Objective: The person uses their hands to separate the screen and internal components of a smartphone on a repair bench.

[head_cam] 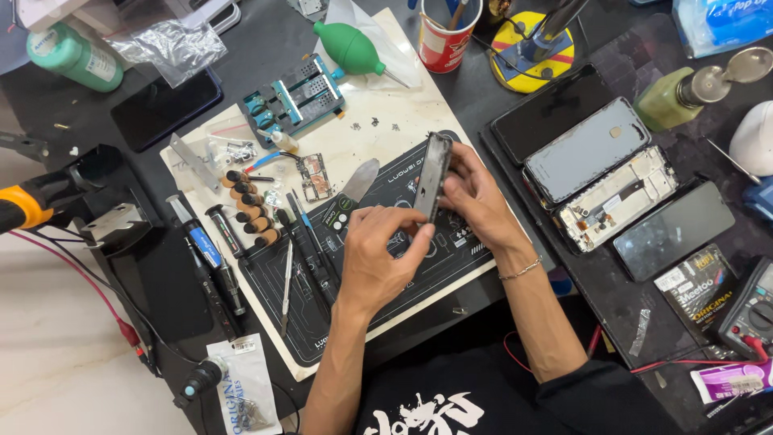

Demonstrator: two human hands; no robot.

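A dark phone body (433,172) stands on its edge over the black repair mat (282,290), seen side-on. My right hand (475,197) grips it from the right, fingers wrapped around its upper half. My left hand (374,256) holds its lower end from the left, thumb and fingers pressed against the edge. Both hands are over the middle of the mat. A flat metal pry blade (360,179) lies just left of the phone.
Screwdrivers and tweezers (287,278) lie on the mat's left. A blue clamp jig (291,99), green air blower (352,48) and red cup (447,36) sit behind. Opened phones and screens (600,173) lie right, a multimeter (753,310) far right, a green bottle (72,55) far left.
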